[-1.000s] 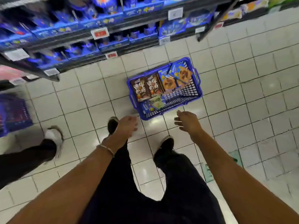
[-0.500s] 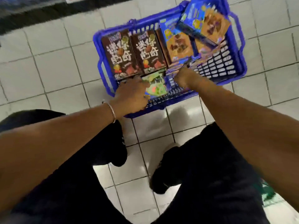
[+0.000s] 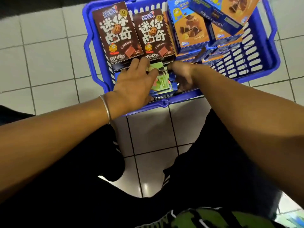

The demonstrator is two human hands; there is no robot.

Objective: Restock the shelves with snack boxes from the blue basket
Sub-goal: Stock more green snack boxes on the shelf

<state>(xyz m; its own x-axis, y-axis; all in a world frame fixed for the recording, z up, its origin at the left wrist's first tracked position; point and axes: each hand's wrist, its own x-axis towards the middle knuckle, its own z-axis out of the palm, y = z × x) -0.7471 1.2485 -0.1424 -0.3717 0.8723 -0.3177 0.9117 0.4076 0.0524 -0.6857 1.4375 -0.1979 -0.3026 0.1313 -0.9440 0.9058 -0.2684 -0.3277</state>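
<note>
The blue basket stands on the tiled floor just in front of my feet. Two brown cookie boxes lie side by side in its left half. Several blue-and-orange snack boxes are piled in its right half, one tilted on top. A green snack box lies at the near edge. My left hand holds its left side, fingertips against the brown boxes' lower edge. From the right, the curled fingers of my right hand grip the green box. Part of that box is hidden under both hands.
White floor tiles surround the basket. My legs in black trousers fill the lower half of the view, with shoes below the basket's near rim. A dark strip of shelf base runs along the top left.
I have bent down from standing, so the basket now fills the top of the view and the shelves are out of sight. Both hands dropped into the basket and closed round the green box.
</note>
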